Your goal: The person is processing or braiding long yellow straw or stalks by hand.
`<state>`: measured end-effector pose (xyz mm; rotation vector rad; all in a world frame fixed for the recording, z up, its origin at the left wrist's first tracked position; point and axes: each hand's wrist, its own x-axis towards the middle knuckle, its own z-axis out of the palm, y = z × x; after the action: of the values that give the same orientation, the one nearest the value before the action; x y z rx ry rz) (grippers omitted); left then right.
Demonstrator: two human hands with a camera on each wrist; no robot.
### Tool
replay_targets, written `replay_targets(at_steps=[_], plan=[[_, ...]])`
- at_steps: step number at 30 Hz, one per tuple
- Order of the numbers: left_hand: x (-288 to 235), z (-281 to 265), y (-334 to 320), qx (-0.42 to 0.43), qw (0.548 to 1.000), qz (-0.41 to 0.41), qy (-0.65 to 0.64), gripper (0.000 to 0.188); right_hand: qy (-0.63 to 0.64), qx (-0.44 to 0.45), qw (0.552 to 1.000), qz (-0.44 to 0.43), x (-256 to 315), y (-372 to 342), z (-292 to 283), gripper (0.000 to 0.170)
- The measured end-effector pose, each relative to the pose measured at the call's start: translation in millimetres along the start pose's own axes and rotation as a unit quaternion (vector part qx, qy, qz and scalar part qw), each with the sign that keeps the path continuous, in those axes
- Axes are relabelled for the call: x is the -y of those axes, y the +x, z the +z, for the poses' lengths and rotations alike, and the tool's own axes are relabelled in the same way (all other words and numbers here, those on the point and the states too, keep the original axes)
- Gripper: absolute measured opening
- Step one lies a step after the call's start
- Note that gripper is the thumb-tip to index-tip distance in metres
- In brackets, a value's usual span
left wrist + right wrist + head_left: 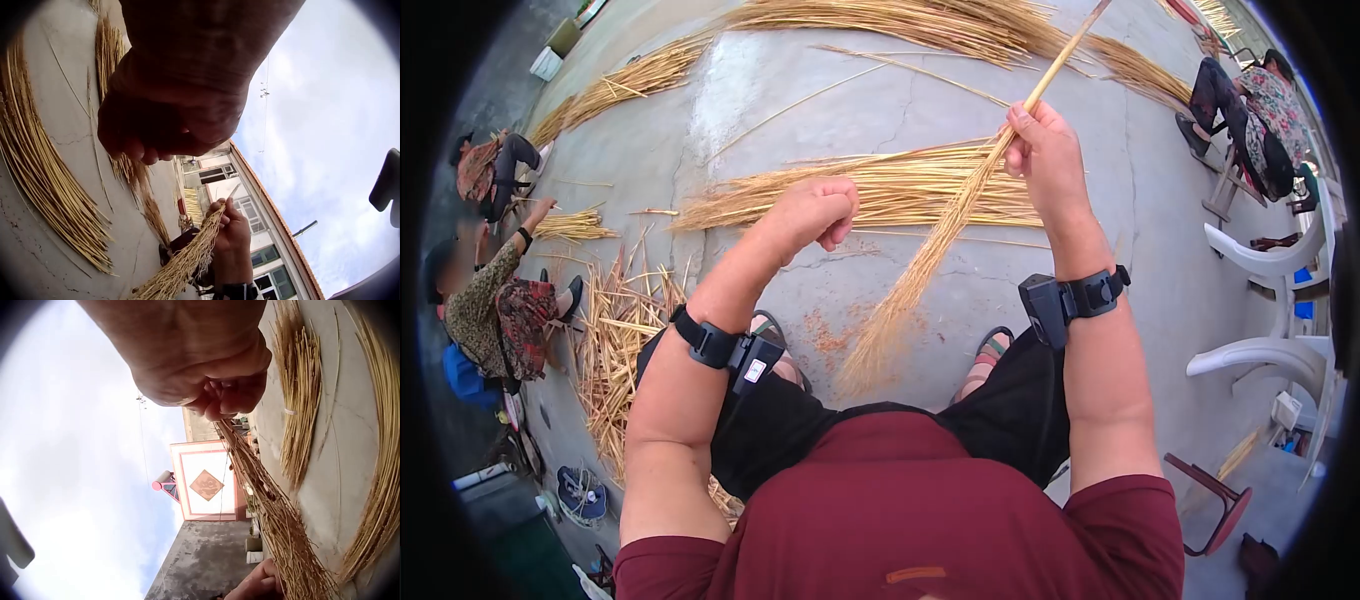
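My right hand (1050, 155) grips a broomcorn stalk (970, 200) near its bare end, raised in front of me. The bare tip points up and to the far right, while the bushy head hangs slantwise toward my feet. In the right wrist view the branching head (275, 512) spreads below the curled fingers. My left hand (815, 210) is held up as a loose fist, left of the stalk, with nothing showing in it; in the left wrist view the fist (169, 119) is dark against the sky. Beyond both hands, a pile of stalks (880, 190) lies across the ground.
More bundles (900, 22) lie in an arc farther out. Dry husks (615, 370) heap up at my left, and reddish seeds (830, 330) are scattered between my feet. Two people sit at the left, one person (1250, 125) at the right. White plastic chairs (1270, 255) stand on the right.
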<state>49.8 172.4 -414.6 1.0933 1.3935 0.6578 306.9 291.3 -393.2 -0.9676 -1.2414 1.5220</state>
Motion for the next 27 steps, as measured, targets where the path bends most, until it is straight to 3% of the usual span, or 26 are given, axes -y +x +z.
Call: replay_targets(at_steps=[4,7,10,13,16,19,22,27], plan=[[3,-6,-2,-0.081,0.996,-0.017,-0.028,0.015,0.063,0.020,0.998,0.024,3,-2,-4,0.014],[1,-4,-4,-0.065,0.996,0.014,-0.057,0.012,0.092,0.047,0.993,0.049,-1,-6,4,0.014],[-1,12,1,-0.051,0.992,0.088,-0.074,0.009,0.077,0.075,0.993,0.052,-4,-8,13,0.013],[-6,26,6,-0.081,0.984,0.160,0.008,0.020,0.046,0.079,0.995,0.047,-4,-10,20,0.014],[-15,35,2,0.009,0.988,0.108,-0.112,0.030,0.039,0.077,0.995,0.045,-6,-13,27,0.014],[-25,44,-2,0.055,0.959,0.054,-0.272,0.030,0.025,0.065,0.997,0.028,-11,-13,32,0.015],[-29,49,-2,0.015,0.971,0.050,-0.233,0.026,-0.038,0.076,0.996,0.015,-8,-18,39,0.013],[-19,49,6,-0.018,0.978,0.061,-0.197,0.019,-0.038,0.076,0.996,0.000,-10,-19,44,0.013]])
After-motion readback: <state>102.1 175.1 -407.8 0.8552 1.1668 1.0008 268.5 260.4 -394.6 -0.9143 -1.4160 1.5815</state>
